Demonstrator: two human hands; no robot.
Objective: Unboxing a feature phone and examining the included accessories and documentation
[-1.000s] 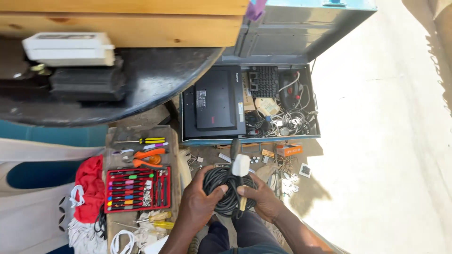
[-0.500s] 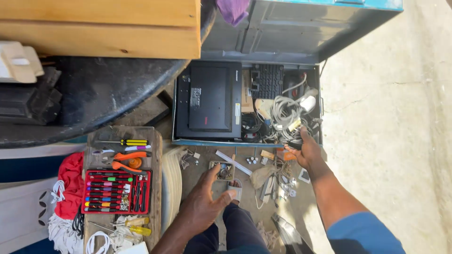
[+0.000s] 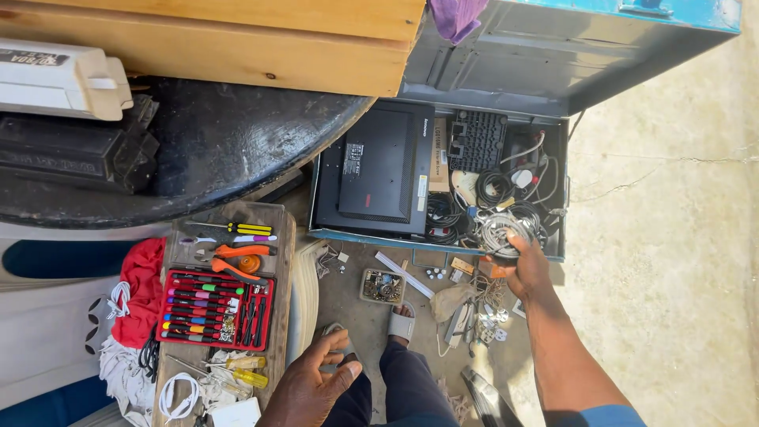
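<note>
Right hand: my right hand (image 3: 528, 267) grips a grey coiled cable bundle (image 3: 501, 231) at the lower right corner of the open blue metal box (image 3: 553, 103).
Left hand: my left hand (image 3: 312, 387) hangs empty, fingers loosely spread, at bottom centre.
Ground: dusty bare concrete floor (image 3: 672, 261), right.
Left side: red tray of screwdrivers (image 3: 213, 308) on a wooden board (image 3: 278, 237).
Upper left: round black tabletop (image 3: 229, 134).

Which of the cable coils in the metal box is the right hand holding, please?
The pale grey coil at the box's front edge; the right hand grips it, while the black coils lie untouched farther back.
</note>
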